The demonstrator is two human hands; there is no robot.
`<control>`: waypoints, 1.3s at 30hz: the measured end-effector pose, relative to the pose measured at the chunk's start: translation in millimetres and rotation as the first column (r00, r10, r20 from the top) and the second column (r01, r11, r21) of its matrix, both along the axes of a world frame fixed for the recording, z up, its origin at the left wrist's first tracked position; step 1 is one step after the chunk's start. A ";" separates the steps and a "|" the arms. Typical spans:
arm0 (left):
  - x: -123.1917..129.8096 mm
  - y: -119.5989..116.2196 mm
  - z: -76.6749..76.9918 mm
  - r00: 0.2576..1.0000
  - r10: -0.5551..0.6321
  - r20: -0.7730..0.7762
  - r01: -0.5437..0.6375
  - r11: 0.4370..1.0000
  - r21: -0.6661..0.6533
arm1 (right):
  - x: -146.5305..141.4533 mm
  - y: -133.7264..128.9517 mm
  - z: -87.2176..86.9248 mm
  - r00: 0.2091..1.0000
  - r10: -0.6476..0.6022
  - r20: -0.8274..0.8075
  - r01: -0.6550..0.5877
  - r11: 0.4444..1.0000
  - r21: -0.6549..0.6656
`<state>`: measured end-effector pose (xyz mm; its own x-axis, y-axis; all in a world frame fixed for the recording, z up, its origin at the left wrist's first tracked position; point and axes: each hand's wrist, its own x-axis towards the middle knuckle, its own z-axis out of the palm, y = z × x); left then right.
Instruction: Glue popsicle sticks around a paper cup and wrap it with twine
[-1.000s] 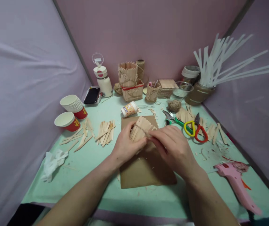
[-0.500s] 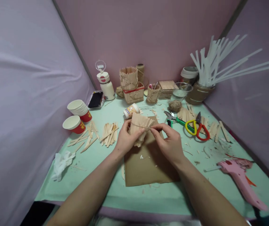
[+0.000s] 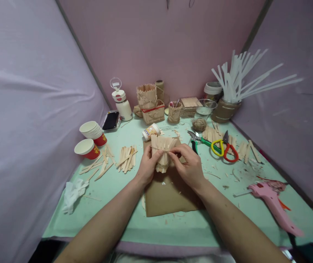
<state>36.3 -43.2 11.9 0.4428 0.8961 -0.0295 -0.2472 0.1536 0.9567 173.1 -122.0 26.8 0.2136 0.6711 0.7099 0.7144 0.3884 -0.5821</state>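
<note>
A cup-shaped bundle of wooden craft sticks is held above a brown cardboard sheet. My left hand wraps its left side, the thumb pressed on the front. Thin twine runs across the middle of the sticks. At the right side, my right hand is closed, thumb and fingertips pinching the twine against the bundle. A lower band of twine circles the sticks near their bottom ends. Just behind the bundle, a printed paper cup lies on its side.
Loose craft sticks and red paper cups are on the left. To the right lie green-handled pruners, scissors, a twine ball and a pink glue gun. Stick-covered containers stand at the back.
My right hand has come in leftward, closer to the bundle, carrying the twine across its front. The bundle now stands more upright and faces me. The camera view has shifted slightly.
</note>
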 end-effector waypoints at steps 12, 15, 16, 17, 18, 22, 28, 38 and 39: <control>-6.1 8.1 -0.5 0.996 -0.093 0.009 0.092 0.992 0.082 | 3.3 -1.0 0.8 0.986 -0.072 0.153 0.070 0.997 0.024; -8.7 11.6 -1.5 0.994 -0.109 -0.004 0.109 0.988 0.113 | 4.1 -1.1 0.9 0.985 -0.049 0.164 0.048 0.999 0.011; -9.6 12.9 -2.3 0.994 -0.109 -0.014 0.110 0.987 0.119 | 4.2 -1.1 0.7 0.985 -0.038 0.168 0.037 0.999 0.007; -10.4 14.1 -3.3 0.994 -0.105 -0.026 0.107 0.987 0.121 | 4.2 -1.0 0.6 0.985 -0.026 0.173 0.026 1.000 0.005; -11.1 15.1 -4.5 0.994 -0.096 -0.042 0.101 0.988 0.121 | 4.2 -1.0 0.4 0.984 -0.017 0.178 0.016 1.000 0.003; -12.4 16.3 -9.3 0.994 -0.075 -0.084 0.083 0.991 0.108 | 3.2 -0.5 -0.3 0.982 -0.001 0.188 0.003 1.000 -0.008; -10.7 14.4 -11.5 0.996 -0.039 -0.075 0.047 0.993 0.106 | 5.7 1.4 -4.8 0.987 0.044 0.153 -0.042 0.999 -0.014; -1.0 18.1 -2.6 0.996 -0.008 0.094 0.004 0.999 0.038 | 50.0 43.9 15.7 0.905 -0.081 0.417 0.273 0.862 -0.427; -0.1 18.0 -2.6 0.994 -0.006 0.106 0.002 0.999 0.034 | 55.1 52.0 19.2 0.887 -0.107 0.450 0.329 0.829 -0.452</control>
